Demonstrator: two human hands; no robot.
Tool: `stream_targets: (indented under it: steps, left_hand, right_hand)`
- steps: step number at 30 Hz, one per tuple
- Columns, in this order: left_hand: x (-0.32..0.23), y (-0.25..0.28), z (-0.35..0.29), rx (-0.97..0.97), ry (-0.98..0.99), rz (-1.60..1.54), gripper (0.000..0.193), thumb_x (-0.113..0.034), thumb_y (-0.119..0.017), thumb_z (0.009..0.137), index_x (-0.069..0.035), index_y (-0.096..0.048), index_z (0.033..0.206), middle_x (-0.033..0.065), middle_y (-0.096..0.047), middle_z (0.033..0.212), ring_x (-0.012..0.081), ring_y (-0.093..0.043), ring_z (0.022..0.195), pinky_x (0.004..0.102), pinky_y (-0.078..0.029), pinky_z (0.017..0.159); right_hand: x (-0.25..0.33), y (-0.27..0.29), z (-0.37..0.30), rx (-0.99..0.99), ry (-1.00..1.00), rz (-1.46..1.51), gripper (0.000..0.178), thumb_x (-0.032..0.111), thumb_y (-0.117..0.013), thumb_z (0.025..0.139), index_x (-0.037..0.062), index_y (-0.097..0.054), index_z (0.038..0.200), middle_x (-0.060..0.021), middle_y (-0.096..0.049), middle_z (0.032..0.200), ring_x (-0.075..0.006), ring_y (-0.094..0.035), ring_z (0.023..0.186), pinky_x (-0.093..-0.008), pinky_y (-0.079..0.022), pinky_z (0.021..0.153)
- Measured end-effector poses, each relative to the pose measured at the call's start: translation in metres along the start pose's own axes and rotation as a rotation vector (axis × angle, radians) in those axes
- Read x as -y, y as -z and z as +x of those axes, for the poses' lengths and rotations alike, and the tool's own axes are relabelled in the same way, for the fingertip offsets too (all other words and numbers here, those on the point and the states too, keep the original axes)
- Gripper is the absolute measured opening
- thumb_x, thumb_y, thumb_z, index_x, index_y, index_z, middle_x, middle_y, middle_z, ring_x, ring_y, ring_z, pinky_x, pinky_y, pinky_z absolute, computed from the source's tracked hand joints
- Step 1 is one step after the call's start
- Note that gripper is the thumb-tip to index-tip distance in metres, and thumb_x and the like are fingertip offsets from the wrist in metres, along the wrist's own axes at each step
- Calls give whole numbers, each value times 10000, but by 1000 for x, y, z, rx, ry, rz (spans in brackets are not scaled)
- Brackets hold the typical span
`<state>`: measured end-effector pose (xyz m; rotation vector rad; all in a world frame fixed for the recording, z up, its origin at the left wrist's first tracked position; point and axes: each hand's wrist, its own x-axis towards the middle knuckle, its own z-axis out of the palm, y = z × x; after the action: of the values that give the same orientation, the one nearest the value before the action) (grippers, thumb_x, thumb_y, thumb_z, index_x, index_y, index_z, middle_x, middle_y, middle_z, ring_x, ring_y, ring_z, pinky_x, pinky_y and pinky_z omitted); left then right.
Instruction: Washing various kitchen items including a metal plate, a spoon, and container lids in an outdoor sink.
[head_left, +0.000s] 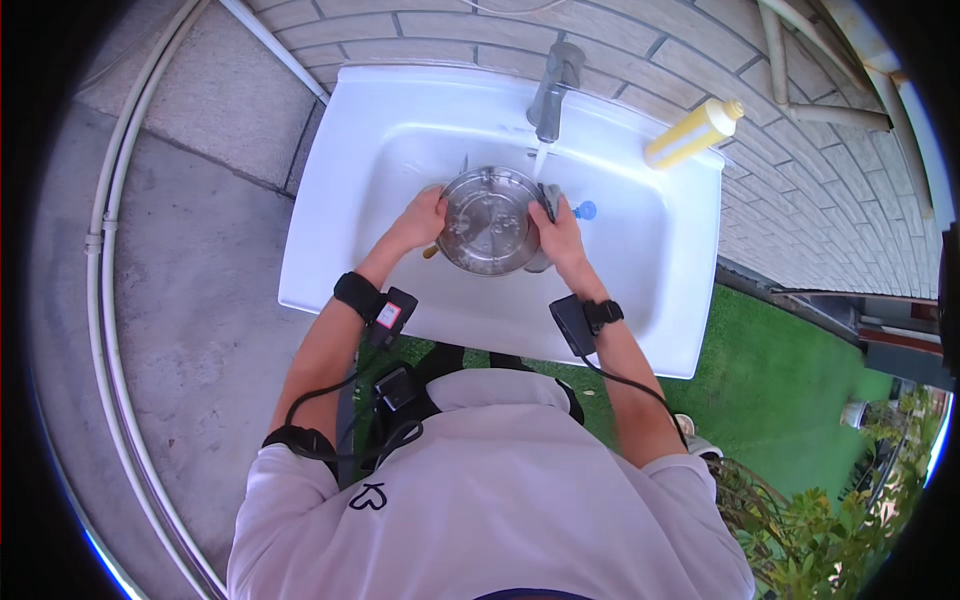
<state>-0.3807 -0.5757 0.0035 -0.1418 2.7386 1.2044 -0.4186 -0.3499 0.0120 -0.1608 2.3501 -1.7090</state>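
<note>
A round, shiny metal bowl (pixel 490 228) is held over the white sink basin (pixel 625 285), tilted so that its round face shows. My left hand (pixel 425 217) is closed on its left rim. On the opposite side, my right hand (pixel 562 235) presses a dark grey cloth (pixel 551 198) against the rim, fingers closed around both. Water (pixel 541 160) runs from the grey faucet (pixel 552 95) close to the bowl's far right edge. Below my left hand, a small brownish-yellow tip (pixel 431 252) sticks out from beside the bowl; the rest of it is hidden.
A small blue object (pixel 587 210) lies in the basin right of my right hand. On the sink's back right corner stands a yellow bottle (pixel 693 134). A brick wall (pixel 640 55) rises behind; white pipes (pixel 100 240) run along the left, and green flooring (pixel 770 380) lies at the right.
</note>
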Motion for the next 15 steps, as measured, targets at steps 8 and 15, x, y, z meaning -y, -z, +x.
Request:
stream_targets:
  steps: [8, 15]
  left_hand:
    - [-27, 6, 23, 104, 8, 166, 161, -98, -405, 778, 21, -495, 837, 245, -563, 818, 409, -527, 801, 459, -411, 699]
    - [-34, -3, 19, 192, -81, 76, 203, -96, -402, 748, 42, -519, 840, 259, -556, 829, 398, -533, 805, 441, -413, 699]
  right_hand:
    - [5, 2, 11, 55, 270, -594, 345, 230, -498, 824, -12, -439, 1062, -235, -536, 929, -404, -535, 818, -437, -449, 680]
    - [26, 3, -7, 256, 705, -491, 298, 205, -481, 833, 0, -489, 1048, -220, -466, 1093, -422, -441, 1015, -448, -367, 873]
